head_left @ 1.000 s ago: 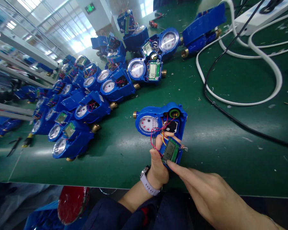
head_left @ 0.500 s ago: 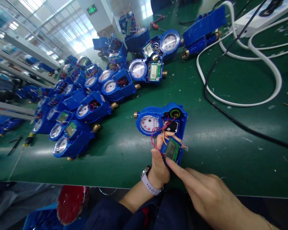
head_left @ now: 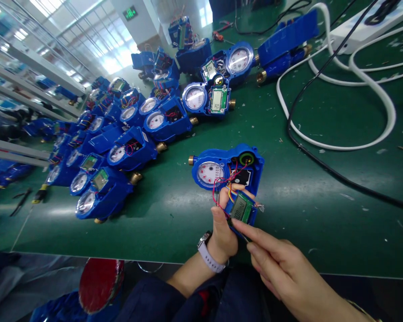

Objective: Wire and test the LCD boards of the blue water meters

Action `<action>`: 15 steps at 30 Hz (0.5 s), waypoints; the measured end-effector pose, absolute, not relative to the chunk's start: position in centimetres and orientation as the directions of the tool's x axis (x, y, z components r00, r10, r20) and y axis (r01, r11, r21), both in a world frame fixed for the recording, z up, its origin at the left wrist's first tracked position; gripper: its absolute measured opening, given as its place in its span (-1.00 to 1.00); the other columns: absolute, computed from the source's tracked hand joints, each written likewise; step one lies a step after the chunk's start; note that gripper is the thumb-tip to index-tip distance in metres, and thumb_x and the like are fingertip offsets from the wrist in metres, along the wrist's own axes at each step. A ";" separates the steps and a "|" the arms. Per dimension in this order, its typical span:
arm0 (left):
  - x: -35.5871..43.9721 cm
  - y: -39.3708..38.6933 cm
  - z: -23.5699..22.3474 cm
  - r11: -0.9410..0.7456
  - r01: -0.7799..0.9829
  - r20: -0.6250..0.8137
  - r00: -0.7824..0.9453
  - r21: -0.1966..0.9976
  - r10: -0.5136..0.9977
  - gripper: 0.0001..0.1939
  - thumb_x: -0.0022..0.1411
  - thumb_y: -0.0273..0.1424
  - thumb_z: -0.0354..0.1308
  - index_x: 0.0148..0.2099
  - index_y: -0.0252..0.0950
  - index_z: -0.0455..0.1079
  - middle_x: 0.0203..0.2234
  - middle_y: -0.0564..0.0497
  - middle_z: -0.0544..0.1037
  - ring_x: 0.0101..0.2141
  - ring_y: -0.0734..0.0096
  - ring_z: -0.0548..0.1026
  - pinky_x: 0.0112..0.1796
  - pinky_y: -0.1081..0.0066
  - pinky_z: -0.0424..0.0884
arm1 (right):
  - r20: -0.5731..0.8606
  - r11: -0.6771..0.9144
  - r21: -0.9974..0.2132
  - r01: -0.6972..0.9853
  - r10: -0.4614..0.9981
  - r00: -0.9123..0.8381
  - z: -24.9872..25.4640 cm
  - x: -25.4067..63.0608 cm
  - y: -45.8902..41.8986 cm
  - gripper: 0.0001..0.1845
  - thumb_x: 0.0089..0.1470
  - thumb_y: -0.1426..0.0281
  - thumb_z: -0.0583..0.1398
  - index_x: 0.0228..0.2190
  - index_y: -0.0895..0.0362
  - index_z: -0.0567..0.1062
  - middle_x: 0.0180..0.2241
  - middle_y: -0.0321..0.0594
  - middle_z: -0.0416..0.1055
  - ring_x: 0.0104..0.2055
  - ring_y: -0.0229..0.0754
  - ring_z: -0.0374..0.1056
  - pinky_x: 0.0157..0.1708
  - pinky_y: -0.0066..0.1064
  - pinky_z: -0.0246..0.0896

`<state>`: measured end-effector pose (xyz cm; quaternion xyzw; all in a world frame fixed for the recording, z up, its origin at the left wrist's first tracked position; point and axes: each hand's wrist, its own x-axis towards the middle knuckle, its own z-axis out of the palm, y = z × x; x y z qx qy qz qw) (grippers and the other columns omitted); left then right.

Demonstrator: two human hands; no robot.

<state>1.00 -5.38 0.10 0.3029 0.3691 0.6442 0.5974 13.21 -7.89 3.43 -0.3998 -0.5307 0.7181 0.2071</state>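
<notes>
Grasped in the fingers of my left hand (head_left: 224, 239), the display module (head_left: 242, 209) sat just in front of the opened blue meter (head_left: 225, 162) on the desk (head_left: 168, 223). My right hand (head_left: 285, 268) held its index fingertip at the module's corner; whether those fingers pinched anything, I couldn't tell.

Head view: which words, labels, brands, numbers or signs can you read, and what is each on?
None reads surely enough to quote.
Held display: sideways dark characters, too unclear.
Opened meter's dial: small counter marks, too small.
Display on a meter farther back: sideways characters, too small.
Green sign on the pillar: marks blurred.
Other dials: markings too small or blurred.
</notes>
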 end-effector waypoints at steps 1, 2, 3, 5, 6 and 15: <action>1.0 -5.4 0.1 -0.016 -0.543 -0.050 -0.107 0.839 0.993 -0.33 0.24 0.21 -0.16 0.01 -0.22 0.37 -0.23 -0.07 0.49 -0.23 0.20 0.48 -0.07 0.29 0.39 | -0.366 -0.373 -0.920 0.119 0.714 -0.597 3.4 13.2 -7.9 -0.49 0.32 0.29 -0.07 0.21 0.17 0.28 -0.64 -0.43 -0.03 -0.65 -0.36 -0.08 -0.75 -0.57 -0.15; 1.0 -5.4 0.1 -0.021 -0.542 -0.047 -0.111 0.840 0.993 -0.33 0.24 0.21 -0.16 0.01 -0.22 0.38 -0.23 -0.08 0.49 -0.23 0.19 0.47 -0.08 0.28 0.39 | -0.366 -0.369 -0.921 0.122 0.716 -0.594 3.5 13.1 -7.9 -0.49 0.32 0.29 -0.07 0.22 0.17 0.27 -0.64 -0.44 -0.03 -0.66 -0.36 -0.08 -0.75 -0.57 -0.14; 1.0 -5.3 0.0 -0.027 -0.542 -0.044 -0.117 0.840 0.992 -0.33 0.24 0.20 -0.16 0.01 -0.22 0.38 -0.23 -0.08 0.48 -0.22 0.18 0.47 -0.08 0.27 0.39 | -0.355 -0.343 -0.929 0.137 0.730 -0.584 3.5 13.1 -7.8 -0.49 0.32 0.29 -0.06 0.21 0.16 0.28 -0.64 -0.43 0.01 -0.66 -0.36 -0.06 -0.75 -0.57 -0.11; 1.1 -5.3 0.0 -0.029 -0.542 -0.045 -0.123 0.840 0.991 -0.33 0.24 0.20 -0.16 0.01 -0.23 0.38 -0.23 -0.08 0.49 -0.21 0.17 0.47 -0.08 0.26 0.40 | -0.285 -0.218 -0.958 0.184 0.776 -0.563 3.5 13.2 -7.7 -0.52 0.31 0.33 -0.06 0.19 0.13 0.31 -0.62 -0.39 0.16 -0.64 -0.36 0.07 -0.68 -0.56 0.07; 1.1 -5.3 0.1 -0.027 -0.540 -0.049 -0.126 0.841 0.991 -0.33 0.24 0.21 -0.15 0.01 -0.23 0.37 -0.23 -0.08 0.49 -0.21 0.18 0.47 -0.08 0.26 0.40 | -0.224 -0.127 -0.970 0.209 0.799 -0.558 3.5 13.3 -7.6 -0.53 0.31 0.37 -0.06 0.18 0.12 0.33 -0.57 -0.34 0.28 -0.60 -0.34 0.18 -0.60 -0.54 0.19; 0.9 -5.2 0.1 0.010 -0.550 -0.078 -0.101 0.835 0.992 -0.28 0.21 0.24 -0.17 0.01 -0.27 0.34 -0.26 -0.09 0.51 -0.27 0.21 0.50 -0.16 0.27 0.44 | -0.083 0.090 -0.962 0.258 0.805 -0.588 4.3 13.4 -6.3 -0.50 0.27 0.44 -0.06 0.19 0.01 0.33 -0.29 -0.18 0.52 -0.34 -0.21 0.45 -0.29 -0.39 0.40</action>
